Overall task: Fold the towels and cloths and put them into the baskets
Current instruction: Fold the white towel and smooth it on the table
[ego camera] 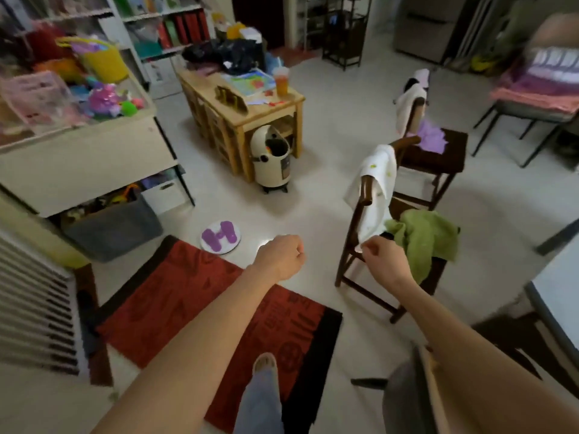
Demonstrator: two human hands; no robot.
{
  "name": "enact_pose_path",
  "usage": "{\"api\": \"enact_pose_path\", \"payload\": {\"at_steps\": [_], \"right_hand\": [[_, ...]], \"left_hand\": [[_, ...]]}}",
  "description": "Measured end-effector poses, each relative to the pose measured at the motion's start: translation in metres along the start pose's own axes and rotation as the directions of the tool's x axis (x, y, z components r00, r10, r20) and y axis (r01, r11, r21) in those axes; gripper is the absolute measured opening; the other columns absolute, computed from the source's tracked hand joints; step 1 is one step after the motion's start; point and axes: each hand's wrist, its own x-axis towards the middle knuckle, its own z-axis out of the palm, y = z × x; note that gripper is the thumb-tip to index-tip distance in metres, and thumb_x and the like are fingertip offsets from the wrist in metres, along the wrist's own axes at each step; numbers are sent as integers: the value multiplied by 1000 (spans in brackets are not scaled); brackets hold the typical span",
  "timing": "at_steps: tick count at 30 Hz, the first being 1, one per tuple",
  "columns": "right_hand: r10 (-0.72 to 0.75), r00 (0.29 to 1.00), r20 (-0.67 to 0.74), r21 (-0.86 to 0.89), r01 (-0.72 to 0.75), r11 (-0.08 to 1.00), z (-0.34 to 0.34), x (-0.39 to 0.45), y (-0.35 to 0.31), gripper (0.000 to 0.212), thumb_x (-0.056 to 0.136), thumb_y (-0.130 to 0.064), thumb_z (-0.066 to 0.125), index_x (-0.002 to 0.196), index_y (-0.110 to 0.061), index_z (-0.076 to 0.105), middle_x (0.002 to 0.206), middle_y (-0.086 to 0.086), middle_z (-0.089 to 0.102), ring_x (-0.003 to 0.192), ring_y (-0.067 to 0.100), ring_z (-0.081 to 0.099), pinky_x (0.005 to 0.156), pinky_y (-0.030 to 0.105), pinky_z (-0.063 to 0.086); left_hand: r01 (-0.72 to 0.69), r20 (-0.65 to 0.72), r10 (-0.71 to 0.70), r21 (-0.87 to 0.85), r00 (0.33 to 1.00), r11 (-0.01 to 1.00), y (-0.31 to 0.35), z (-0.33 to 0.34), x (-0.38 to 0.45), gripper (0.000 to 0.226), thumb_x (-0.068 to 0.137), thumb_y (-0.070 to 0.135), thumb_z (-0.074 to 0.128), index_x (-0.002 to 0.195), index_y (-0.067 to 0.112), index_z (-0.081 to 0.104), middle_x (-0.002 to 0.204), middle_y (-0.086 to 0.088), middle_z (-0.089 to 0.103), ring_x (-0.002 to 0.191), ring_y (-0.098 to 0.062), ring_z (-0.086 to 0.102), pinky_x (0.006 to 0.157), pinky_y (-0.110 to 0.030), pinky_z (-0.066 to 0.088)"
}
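Note:
A white towel hangs over the back of the near wooden chair. My right hand is at the towel's lower corner, fingers curled and seeming to pinch it. A green towel lies crumpled on that chair's seat. My left hand is held out over the floor in a loose fist, holding nothing. A second chair behind carries a purple cloth on its seat and another white towel on its back.
A yellow basket sits on the cluttered cabinet at left and a grey bin stands below it. A red mat is underfoot. A small wooden table and a white robot-shaped bin stand ahead. A table edge is at right.

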Motion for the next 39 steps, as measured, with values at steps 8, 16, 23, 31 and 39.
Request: {"api": "enact_pose_path", "payload": {"at_steps": [8, 16, 23, 31, 39], "right_hand": [[288, 940, -183, 34, -287, 957, -25, 124, -11, 21, 93, -14, 47, 104, -9, 65, 82, 1, 61, 70, 15, 53, 59, 27, 40], [462, 869, -174, 148, -441, 885, -25, 221, 16, 23, 94, -17, 51, 114, -8, 60, 105, 7, 65, 79, 16, 54, 65, 26, 39], [423, 905, 49, 182, -425, 887, -15, 354, 54, 51, 90, -18, 60, 138, -13, 42, 141, 3, 47, 116, 22, 52, 83, 23, 37], [451, 859, 244, 331, -510, 794, 8, 409, 86, 54, 86, -11, 67, 135, -11, 44, 103, 0, 58, 98, 17, 58, 78, 22, 47], [481, 876, 37, 582, -410, 702, -41, 424, 62, 26, 98, -19, 49, 81, -1, 57, 69, 2, 48, 65, 13, 44, 65, 28, 39]], "left_hand": [[-264, 129, 265, -24, 956, 964, 40, -58, 203, 36, 95, 24, 50, 129, 13, 52, 134, -7, 54, 121, -24, 51, 99, -35, 44], [-351, 243, 364, -98, 899, 931, 78, -47, 325, 55, 97, 21, 51, 146, 6, 32, 148, -14, 38, 136, -27, 37, 107, -30, 29], [-264, 273, 324, -235, 906, 935, 98, -26, 418, 61, 97, 19, 53, 150, 11, 24, 154, -6, 29, 141, -20, 29, 108, -23, 23], [-269, 346, 368, -301, 863, 915, 104, -6, 462, 69, 91, 15, 62, 150, 15, 27, 153, -3, 32, 139, -15, 31, 104, -14, 21], [-279, 397, 438, -397, 807, 874, 143, -5, 505, 80, 86, 42, 67, 150, 28, 22, 152, 6, 31, 138, -16, 33, 109, -34, 35]]}}
